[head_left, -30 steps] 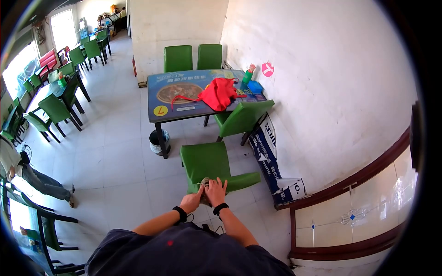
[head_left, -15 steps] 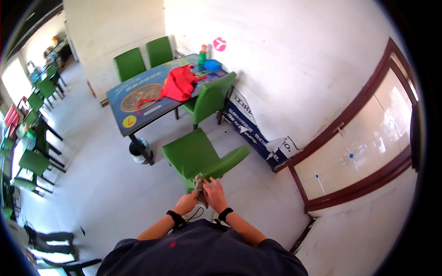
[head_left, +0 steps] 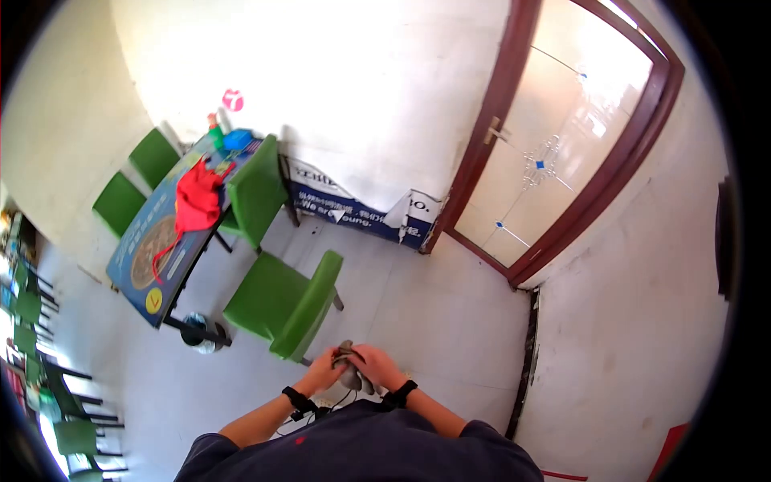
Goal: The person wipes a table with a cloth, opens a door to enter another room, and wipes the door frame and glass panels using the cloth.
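Observation:
In front of my body, both hands hold a crumpled grey-brown cloth glove (head_left: 351, 377), its finger-like ends hanging down. My left hand (head_left: 324, 371) grips it from the left with bent fingers. From the right, my right hand (head_left: 377, 367) pinches its upper part. Black bands circle both wrists. Just beyond the hands stands a green chair (head_left: 269, 296), its back turned partly toward me; neither hand touches it.
A table (head_left: 132, 277) at left carries a red apron-like cloth (head_left: 197, 197), a green bottle (head_left: 216, 136) and a blue box (head_left: 238, 140). Below it stands a bin (head_left: 202, 332). A glass-paned door (head_left: 554, 153) is at right; more chairs line the far left.
My view has swung right, so table and chair now sit further left and the door shows more fully. The hands have shifted on the glove, which now hangs lower between them.

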